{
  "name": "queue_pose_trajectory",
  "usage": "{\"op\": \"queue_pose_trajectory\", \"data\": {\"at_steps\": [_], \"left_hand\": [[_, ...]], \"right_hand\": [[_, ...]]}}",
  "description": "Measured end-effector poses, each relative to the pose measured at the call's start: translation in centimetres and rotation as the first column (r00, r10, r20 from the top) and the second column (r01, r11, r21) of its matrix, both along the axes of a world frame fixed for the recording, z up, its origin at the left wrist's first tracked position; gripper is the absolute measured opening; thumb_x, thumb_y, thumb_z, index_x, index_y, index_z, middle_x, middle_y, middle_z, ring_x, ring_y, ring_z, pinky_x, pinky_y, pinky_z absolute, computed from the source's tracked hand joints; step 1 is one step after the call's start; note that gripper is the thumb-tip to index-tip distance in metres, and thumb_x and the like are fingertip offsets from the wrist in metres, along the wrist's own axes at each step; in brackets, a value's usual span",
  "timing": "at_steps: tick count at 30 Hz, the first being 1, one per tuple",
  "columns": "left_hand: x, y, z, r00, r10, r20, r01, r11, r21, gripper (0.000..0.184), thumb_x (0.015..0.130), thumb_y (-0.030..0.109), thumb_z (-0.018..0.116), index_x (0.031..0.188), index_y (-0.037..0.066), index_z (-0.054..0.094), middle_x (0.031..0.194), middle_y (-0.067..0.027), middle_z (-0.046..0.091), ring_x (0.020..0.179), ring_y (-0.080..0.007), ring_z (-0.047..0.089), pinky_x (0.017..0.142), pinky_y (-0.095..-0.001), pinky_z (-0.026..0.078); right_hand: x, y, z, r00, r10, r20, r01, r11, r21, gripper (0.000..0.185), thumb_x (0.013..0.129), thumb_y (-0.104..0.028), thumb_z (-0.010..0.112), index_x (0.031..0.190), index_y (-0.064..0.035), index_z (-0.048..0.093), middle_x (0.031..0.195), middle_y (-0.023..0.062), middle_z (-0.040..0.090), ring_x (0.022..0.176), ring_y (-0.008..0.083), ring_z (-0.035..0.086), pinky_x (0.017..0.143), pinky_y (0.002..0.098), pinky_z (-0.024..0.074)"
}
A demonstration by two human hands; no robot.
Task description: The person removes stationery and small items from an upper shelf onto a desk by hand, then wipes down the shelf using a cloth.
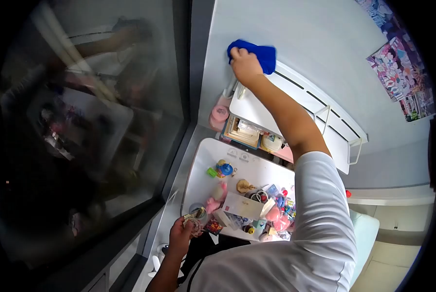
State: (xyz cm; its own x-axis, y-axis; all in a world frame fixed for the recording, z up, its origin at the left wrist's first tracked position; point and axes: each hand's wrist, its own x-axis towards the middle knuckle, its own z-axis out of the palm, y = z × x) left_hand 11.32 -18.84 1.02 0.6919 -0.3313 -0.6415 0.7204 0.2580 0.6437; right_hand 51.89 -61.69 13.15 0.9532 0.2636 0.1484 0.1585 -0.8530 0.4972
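Note:
My right hand point(247, 67) reaches up with its fingers closed on a blue cloth point(265, 56). It presses the cloth against the pale wall point(276, 27), just above the left end of a white shelf point(258, 108). Low in the view, my left hand point(180, 237) is closed around a crumpled, patterned bundle point(195, 225) in pinkish and yellowish tones. What kind of thing the bundle is I cannot make out. It hangs over the near left edge of a white table point(205, 152), beside a pink plush-like item point(214, 203).
Small toys, a blue-and-green figure point(224, 169), a white box point(244, 206) and many trinkets crowd the table. Below the shelf are a pink round container point(220, 113) and a tray of items point(243, 131). A dark-framed window point(196, 63) stands left; posters point(398, 73) hang right.

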Motion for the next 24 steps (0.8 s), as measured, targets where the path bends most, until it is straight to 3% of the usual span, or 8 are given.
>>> {"op": "queue_pose_trajectory", "data": {"at_steps": [2, 3, 5, 7, 9, 11, 18, 24], "left_hand": [[0.7, 0.4, -0.4, 1.0, 0.0, -0.001, 0.0, 1.0, -0.01, 0.03, 0.106, 0.012, 0.052, 0.133, -0.002, 0.048, 0.11, -0.0139, 0.066, 0.091, -0.0235, 0.07, 0.079, -0.0397, 0.062], [0.8, 0.8, -1.0, 1.0, -0.003, 0.008, 0.003, 1.0, -0.016, 0.03, 0.106, 0.012, 0.052, 0.132, -0.001, 0.049, 0.11, -0.014, 0.066, 0.09, -0.024, 0.07, 0.079, -0.0398, 0.062], [0.8, 0.4, 0.7, 0.997, 0.072, -0.007, -0.072, 0.997, -0.003, 0.027, 0.106, 0.013, 0.053, 0.129, -0.001, 0.051, 0.107, -0.0139, 0.066, 0.089, -0.0246, 0.07, 0.075, -0.0386, 0.06], [0.8, 1.1, 0.0, 0.999, 0.042, 0.025, -0.043, 0.999, 0.016, 0.023, 0.106, 0.013, 0.054, 0.124, 0.0, 0.053, 0.106, -0.0136, 0.067, 0.089, -0.024, 0.069, 0.072, -0.0365, 0.059], [1.2, 1.1, -0.5, 1.0, 0.013, 0.028, -0.013, 1.0, 0.006, 0.022, 0.106, 0.014, 0.054, 0.122, 0.0, 0.054, 0.106, -0.0136, 0.067, 0.088, -0.0241, 0.069, 0.072, -0.0369, 0.059], [1.3, 0.9, -0.1, 1.0, 0.004, 0.013, -0.004, 1.0, 0.021, 0.021, 0.106, 0.015, 0.054, 0.12, 0.0, 0.055, 0.106, -0.0137, 0.067, 0.088, -0.0241, 0.069, 0.07, -0.037, 0.058], [1.8, -2.2, 1.1, 0.992, -0.099, 0.079, 0.091, 0.991, 0.093, 0.028, 0.106, 0.016, 0.055, 0.128, 0.0, 0.051, 0.107, -0.014, 0.068, 0.088, -0.0245, 0.071, 0.071, -0.0379, 0.061], [1.0, -7.4, 3.0, 0.97, -0.203, 0.136, 0.192, 0.977, 0.091, 0.024, 0.105, 0.015, 0.056, 0.125, 0.001, 0.054, 0.106, -0.0115, 0.069, 0.086, -0.0221, 0.071, 0.071, -0.0364, 0.062]], "right_hand": [[1.7, 0.6, -1.6, 0.966, -0.018, -0.258, -0.019, 0.989, -0.144, 0.025, 0.089, -0.016, 0.059, 0.111, -0.0123, 0.071, 0.133, 0.0156, 0.057, 0.114, 0.0324, 0.059, 0.09, 0.0454, 0.0528], [2.6, 2.5, -3.3, 0.916, -0.401, -0.023, 0.384, 0.858, 0.34, 0.024, 0.089, -0.015, 0.059, 0.108, -0.0109, 0.073, 0.133, 0.0142, 0.06, 0.122, 0.0322, 0.055, 0.098, 0.0428, 0.0496], [3.7, 0.7, -5.4, 0.95, -0.222, -0.221, 0.3, 0.849, 0.435, 0.024, 0.089, -0.014, 0.058, 0.107, -0.0087, 0.074, 0.135, 0.0122, 0.058, 0.125, 0.0336, 0.052, 0.103, 0.0398, 0.0463], [1.0, 1.2, 0.5, 0.979, 0.087, -0.184, -0.075, 0.995, 0.07, 0.027, 0.087, -0.011, 0.059, 0.11, -0.007, 0.072, 0.136, 0.0125, 0.055, 0.123, 0.0334, 0.052, 0.103, 0.0405, 0.0468], [-1.4, -0.8, 2.9, 0.989, 0.133, 0.059, -0.143, 0.96, 0.239, 0.037, 0.084, -0.007, 0.06, 0.119, -0.0119, 0.071, 0.137, 0.0142, 0.053, 0.114, 0.0334, 0.054, 0.098, 0.0421, 0.049], [-3.3, -4.9, 2.9, 0.968, -0.013, 0.251, -0.079, 0.932, 0.353, 0.044, 0.082, -0.01, 0.066, 0.125, -0.0169, 0.071, 0.129, 0.0143, 0.055, 0.112, 0.0334, 0.057, 0.092, 0.0438, 0.0522], [-14.2, -15.6, 3.2, 0.95, -0.292, 0.11, 0.188, 0.816, 0.547, 0.055, 0.085, -0.008, 0.066, 0.137, -0.0266, 0.065, 0.149, 0.0176, 0.049, 0.122, 0.0359, 0.057, 0.101, 0.0434, 0.0509], [-25.4, -27.1, 3.5, 0.891, -0.447, 0.079, 0.292, 0.697, 0.655, 0.052, 0.085, -0.011, 0.064, 0.133, -0.0288, 0.067, 0.148, 0.0168, 0.051, 0.129, 0.0364, 0.054, 0.107, 0.0434, 0.0479]]}}
